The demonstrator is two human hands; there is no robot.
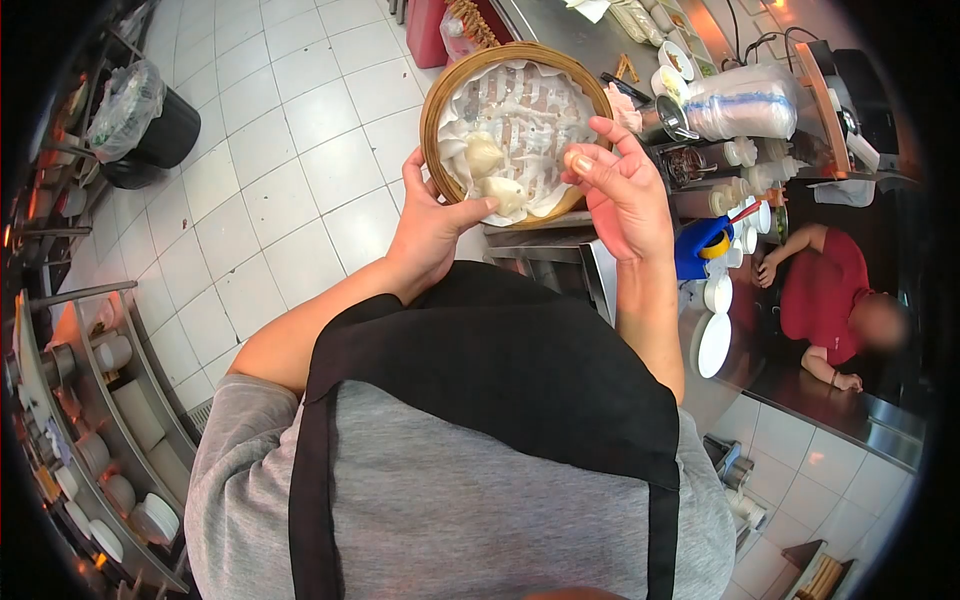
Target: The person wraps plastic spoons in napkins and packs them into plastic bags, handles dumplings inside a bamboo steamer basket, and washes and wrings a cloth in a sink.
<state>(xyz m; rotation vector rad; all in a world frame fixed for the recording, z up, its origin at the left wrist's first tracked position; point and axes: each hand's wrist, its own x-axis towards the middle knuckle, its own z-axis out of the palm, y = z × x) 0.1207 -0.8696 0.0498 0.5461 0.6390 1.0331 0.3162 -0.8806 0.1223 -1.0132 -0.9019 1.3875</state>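
Note:
A round bamboo steamer (432, 112) lined with white, wet-looking paper (545, 110) is held up in front of me. My left hand (430, 215) grips its near left side, fingers around the outside and thumb reaching over the rim. Two pale dumplings (485, 153) lie on the paper at the steamer's left; the nearer dumpling (503, 192) is beside my left thumb. My right hand (625, 190) is raised at the steamer's right edge, thumb pressed against curled fingers and one finger stretched out. Whether anything small is pinched there cannot be made out.
A steel counter (540, 20) runs along the right with bowls, squeeze bottles (700, 205) and a plastic-wrapped stack (745, 100). Across it stands a person in a red shirt (825, 290). At left are a black bin (165, 130) and a dish shelf (150, 400) on a tiled floor.

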